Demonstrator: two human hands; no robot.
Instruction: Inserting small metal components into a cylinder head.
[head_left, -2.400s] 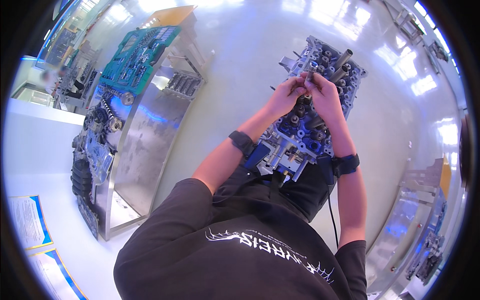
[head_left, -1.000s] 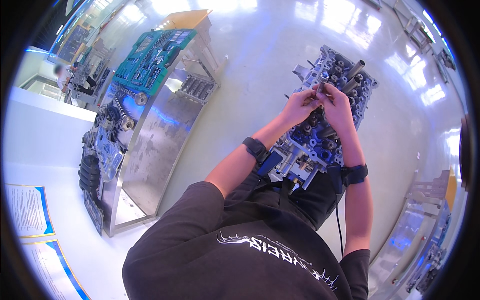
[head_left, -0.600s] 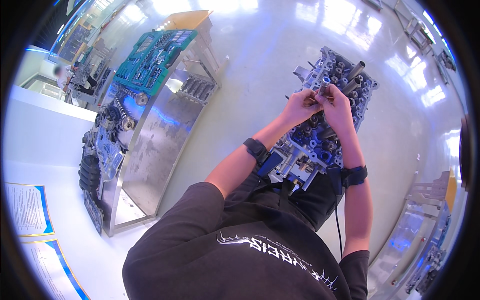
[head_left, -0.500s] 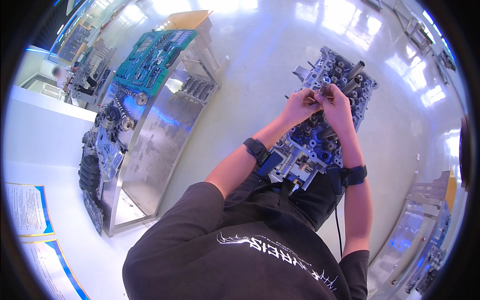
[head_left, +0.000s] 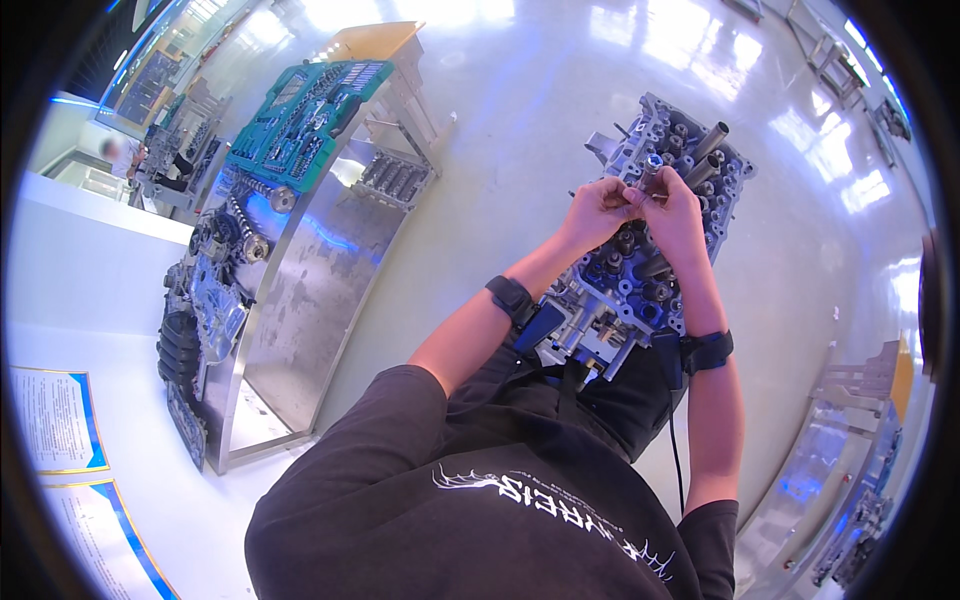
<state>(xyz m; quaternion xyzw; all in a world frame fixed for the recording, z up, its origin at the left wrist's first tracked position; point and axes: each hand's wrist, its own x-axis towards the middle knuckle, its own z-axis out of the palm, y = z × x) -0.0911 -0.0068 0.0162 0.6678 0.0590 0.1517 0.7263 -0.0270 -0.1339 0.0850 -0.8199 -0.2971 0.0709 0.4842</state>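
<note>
both hands (head_left: 635, 205) unmoved, one cylinder head (head_left: 655, 235)

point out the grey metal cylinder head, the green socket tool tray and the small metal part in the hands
grey metal cylinder head (head_left: 668, 262), head view, top face below the hands
green socket tool tray (head_left: 300, 115), head view, tray middle
small metal part (head_left: 650, 172), head view, upper end above the fingers

Two blue-bordered posters (head_left: 55, 420) lie lower left.
</note>
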